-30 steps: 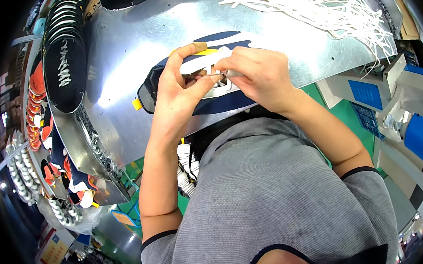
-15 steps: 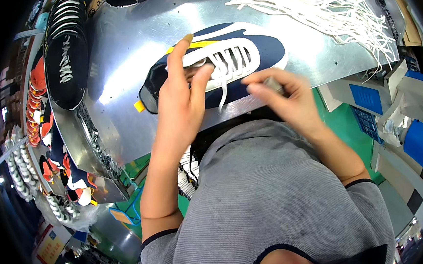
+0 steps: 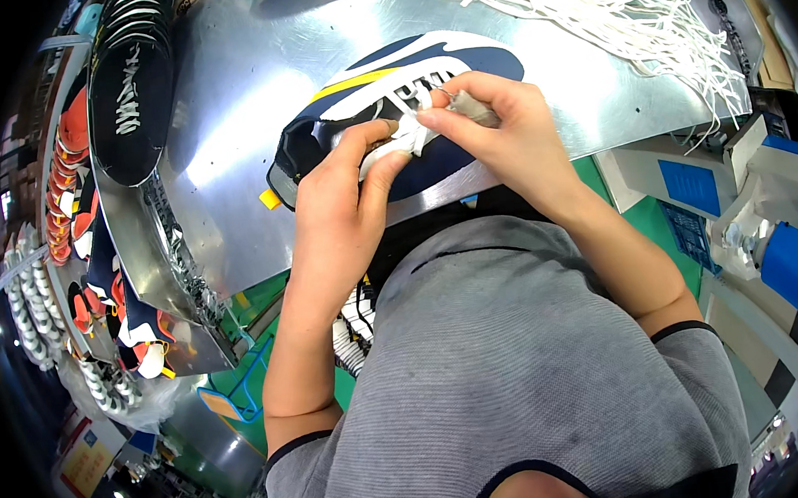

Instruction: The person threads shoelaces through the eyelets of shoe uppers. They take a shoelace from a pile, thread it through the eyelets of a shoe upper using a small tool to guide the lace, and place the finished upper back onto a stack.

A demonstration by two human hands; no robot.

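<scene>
A navy sneaker (image 3: 487,56) with white trim and a yellow stripe lies on the metal table, toe to the right, a yellow tab at its heel. My left hand (image 3: 340,193) pinches the near edge of its opening between thumb and fingers. Over the eyelets, my right hand (image 3: 525,134) is closed round a small tool (image 3: 474,109) with a grey, wrapped-looking handle and what seems a thin metal tip. That tip is at the white shoelace (image 3: 419,135), partly threaded through the sneaker; the fingers hide exactly how they meet.
Loose white laces (image 3: 606,35) lie in a heap at the far right of the metal table (image 3: 236,168). A dark shoe (image 3: 135,110) stands at the left edge, beside racks of orange and white shoe parts (image 3: 70,170). Cartons with blue panels (image 3: 691,187) are at the right.
My right hand has moved up and left from beside the sneaker to its eyelets, bringing the tool to the lace. My left thumb and fingers have closed on the opening's edge.
</scene>
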